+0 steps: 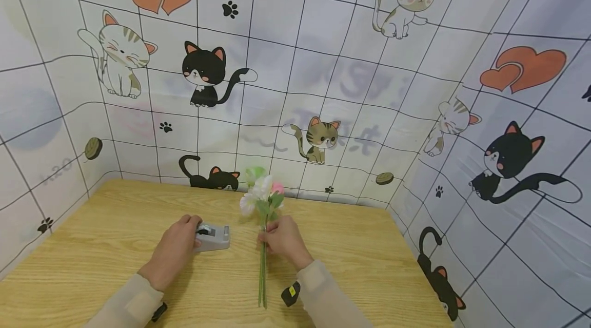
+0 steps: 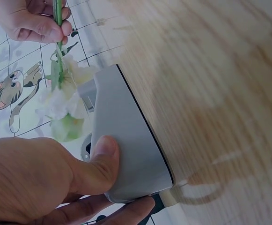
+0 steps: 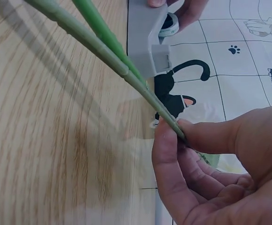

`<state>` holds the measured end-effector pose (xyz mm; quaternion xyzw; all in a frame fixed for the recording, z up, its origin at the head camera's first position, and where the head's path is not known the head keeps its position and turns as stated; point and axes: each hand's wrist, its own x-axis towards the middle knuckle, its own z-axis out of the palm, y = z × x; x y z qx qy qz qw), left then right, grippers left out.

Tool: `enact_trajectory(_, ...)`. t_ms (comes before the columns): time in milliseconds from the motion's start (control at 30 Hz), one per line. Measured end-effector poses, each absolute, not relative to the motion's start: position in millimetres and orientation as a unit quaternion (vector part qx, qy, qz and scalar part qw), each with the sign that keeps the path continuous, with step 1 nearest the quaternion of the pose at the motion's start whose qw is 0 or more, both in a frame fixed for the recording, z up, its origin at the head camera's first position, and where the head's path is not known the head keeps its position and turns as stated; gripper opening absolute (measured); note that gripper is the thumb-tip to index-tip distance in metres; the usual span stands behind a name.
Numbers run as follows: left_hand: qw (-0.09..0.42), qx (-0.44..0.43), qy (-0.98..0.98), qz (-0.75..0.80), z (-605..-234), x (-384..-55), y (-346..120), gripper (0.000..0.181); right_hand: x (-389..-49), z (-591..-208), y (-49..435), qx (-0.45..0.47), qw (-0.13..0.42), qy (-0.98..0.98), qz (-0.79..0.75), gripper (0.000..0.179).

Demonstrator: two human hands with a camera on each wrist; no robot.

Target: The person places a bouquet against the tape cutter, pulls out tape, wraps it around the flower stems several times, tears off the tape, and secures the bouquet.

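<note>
A grey tape dispenser [image 1: 216, 238] stands on the wooden table, a roll of tape in its top. My left hand [image 1: 177, 246] grips its rear end; in the left wrist view the thumb [image 2: 105, 152] presses its side and fingers curl round the back. My right hand [image 1: 285, 239] pinches the green stems [image 3: 126, 70] of a bunch of artificial flowers between thumb and fingers, just under the heads. White flowers [image 1: 259, 192], a pink one [image 1: 277, 188] and green leaves point toward the back wall. The stem ends reach toward the near side of the table.
A black tape measure [image 1: 291, 293] with a yellow label lies by the right forearm. Some small black object [image 1: 159, 312] sits beside the left sleeve. Cloth printed with cats and grid lines [image 1: 277, 87] rises behind and beside the wooden table [image 1: 346, 261].
</note>
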<state>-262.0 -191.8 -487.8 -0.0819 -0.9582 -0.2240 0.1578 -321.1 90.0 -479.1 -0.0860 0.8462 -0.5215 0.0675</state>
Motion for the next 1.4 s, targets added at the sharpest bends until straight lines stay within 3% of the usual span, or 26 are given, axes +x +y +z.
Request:
enact_trajectory(533,0.153,-0.084,-0.96,-0.22,-487,-259,-191,0.046,-318,-472,89,-0.082,0.108,0.794,-0.592,0.008)
enact_trajectory(800,0.16,-0.077,-0.96,-0.217,-484,-254,-189,0.051,-317,-471,90,-0.09,0.117,0.786,-0.6,0.014)
enact_trajectory(1067,0.24,-0.078,-0.954,-0.164,-484,-244,-175,0.06,-315,-474,90,-0.086,0.123,0.779,-0.609,0.019)
enact_trajectory(1167,0.257,-0.088,-0.948,-0.169,-478,-239,-164,0.055,-315,-474,91,-0.088,0.125,0.775,-0.613,0.019)
enact_trajectory(1267,0.234,-0.103,-0.944,-0.21,-472,-233,-151,0.043,-316,-474,90,-0.091,0.127,0.772,-0.616,0.019)
enact_trajectory(1400,0.147,-0.11,-0.932,-0.312,-472,-230,-133,0.026,-316,-473,90,-0.091,0.13,0.769,-0.619,0.023)
